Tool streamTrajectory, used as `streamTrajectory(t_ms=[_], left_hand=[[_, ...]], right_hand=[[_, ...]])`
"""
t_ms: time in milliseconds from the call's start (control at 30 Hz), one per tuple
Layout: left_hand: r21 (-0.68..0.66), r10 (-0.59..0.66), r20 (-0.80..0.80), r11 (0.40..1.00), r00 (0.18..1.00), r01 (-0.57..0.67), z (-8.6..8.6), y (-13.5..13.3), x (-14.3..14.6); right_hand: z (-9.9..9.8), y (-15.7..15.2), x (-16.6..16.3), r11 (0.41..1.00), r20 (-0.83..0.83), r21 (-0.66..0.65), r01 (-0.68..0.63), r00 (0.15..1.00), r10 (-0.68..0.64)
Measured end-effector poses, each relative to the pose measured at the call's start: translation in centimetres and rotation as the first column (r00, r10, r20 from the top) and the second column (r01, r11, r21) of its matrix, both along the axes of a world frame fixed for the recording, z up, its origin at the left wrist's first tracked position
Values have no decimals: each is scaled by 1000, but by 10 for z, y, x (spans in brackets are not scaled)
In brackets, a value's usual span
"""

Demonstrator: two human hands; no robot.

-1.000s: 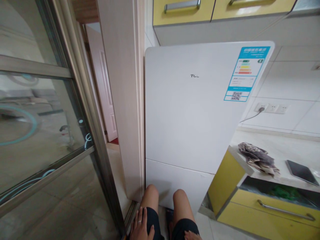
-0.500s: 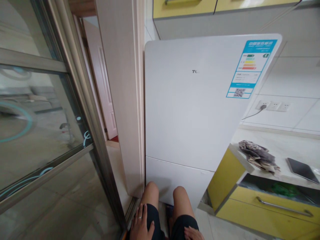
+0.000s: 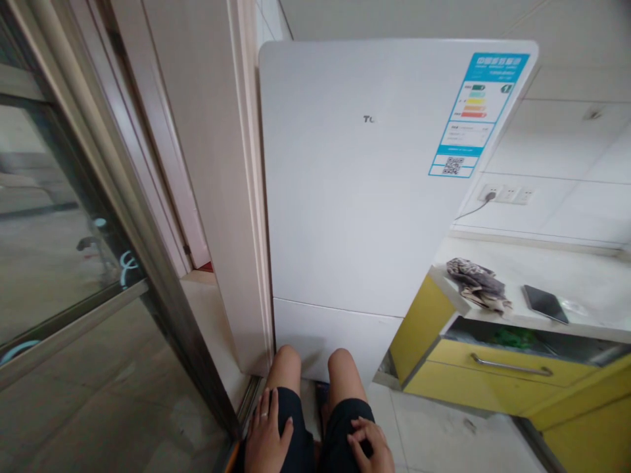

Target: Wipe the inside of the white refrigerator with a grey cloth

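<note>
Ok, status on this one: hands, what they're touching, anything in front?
Left hand flat on dark shorts, right hand loosely curled there. No object visible in either. Knees before white fridge, doors shut.

Two hands (image 3: 269,430), two knees (image 3: 341,368), one refrigerator (image 3: 355,197); three sockets (image 3: 507,194)

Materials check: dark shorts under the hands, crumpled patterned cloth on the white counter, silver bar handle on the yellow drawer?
Dark plain shorts: matte fabric, judging by the loose drape; weave unclear.
Crumpled grey-brown patterned cloth: soft textile, matte, going by its loose folds; fibre can't be told.
Silver bar handle: probably metal, smooth, given its bright sheen; plated plastic can't be ruled out.
</note>
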State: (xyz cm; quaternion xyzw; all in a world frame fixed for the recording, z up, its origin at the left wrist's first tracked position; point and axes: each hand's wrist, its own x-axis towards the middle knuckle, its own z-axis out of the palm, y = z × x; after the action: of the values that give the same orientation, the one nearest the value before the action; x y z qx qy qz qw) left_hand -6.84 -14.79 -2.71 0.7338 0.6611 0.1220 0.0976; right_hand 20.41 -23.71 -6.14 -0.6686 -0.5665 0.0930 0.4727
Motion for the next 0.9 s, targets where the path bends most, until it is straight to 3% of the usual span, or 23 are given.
streamTrajectory(t_ms=[133,233,367,533,733,900], left_hand=[[8,-6,15,1000,1000,5,-1,3,-2],[13,-24,7,1000,1000,24,-1,8,-5],[19,-38,-29,999,999,38,-1,12,-3],[44,-27,-96,999,995,31,0,12,3],[18,-28,-205,999,978,32,9,10,9],[-8,-33,-249,999,968,32,23,6,14]], right_hand=[[7,-4,-7,957,60,-264,124,992,-112],[25,0,-14,833,103,-527,171,985,-137],[54,13,-19,694,109,-699,174,985,-137],[82,42,-21,584,171,-785,207,978,-118],[105,73,-25,526,196,-823,214,976,-91],[114,87,-27,513,214,-829,222,974,-75]])
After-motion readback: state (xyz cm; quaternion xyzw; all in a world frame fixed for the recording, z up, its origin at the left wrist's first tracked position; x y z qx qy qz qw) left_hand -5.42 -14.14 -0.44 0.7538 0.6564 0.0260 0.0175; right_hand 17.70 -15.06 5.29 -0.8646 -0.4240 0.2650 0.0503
